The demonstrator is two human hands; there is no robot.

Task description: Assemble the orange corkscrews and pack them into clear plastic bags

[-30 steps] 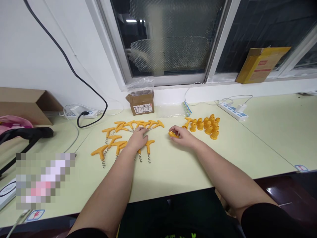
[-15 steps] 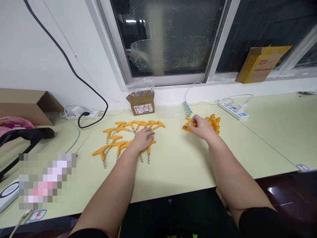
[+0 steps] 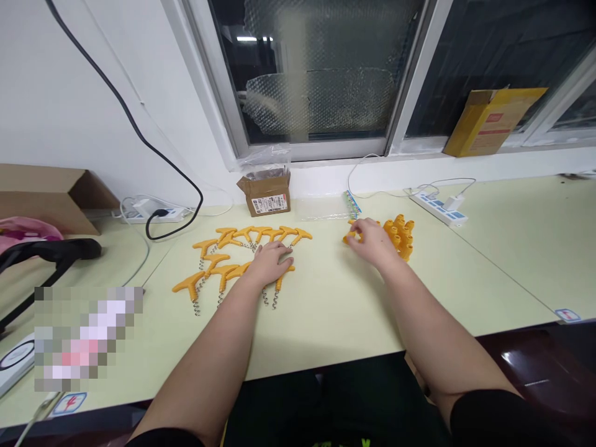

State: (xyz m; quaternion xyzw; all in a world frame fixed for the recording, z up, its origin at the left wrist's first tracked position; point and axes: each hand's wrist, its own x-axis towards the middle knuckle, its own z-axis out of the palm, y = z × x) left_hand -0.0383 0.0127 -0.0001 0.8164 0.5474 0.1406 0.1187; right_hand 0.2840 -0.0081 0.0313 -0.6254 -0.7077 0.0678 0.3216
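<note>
Several yellow T-handled corkscrews [image 3: 189, 285] with metal spirals lie in two rough rows on the left of the pale table. My left hand [image 3: 270, 263] rests over the right end of the rows, palm down, fingers spread, partly covering a corkscrew [image 3: 279, 283]. On the right, several yellow tube-like pieces [image 3: 401, 236] are clustered together. My right hand [image 3: 370, 241] is at the left side of that cluster, thumb and fingers closed around a yellow piece [image 3: 346, 239] that is mostly hidden by them.
A small open cardboard box [image 3: 270, 195] stands by the wall. Power strips [image 3: 440, 208] with cables lie at the back right and back left. A larger cardboard box [image 3: 41, 192], a black strap [image 3: 56, 254] and a blurred item [image 3: 93, 338] are at the left.
My right hand has shifted slightly left, and pieces of the yellow cluster have moved a little. My left hand has edged right, and the corkscrew beneath it is more tilted.
</note>
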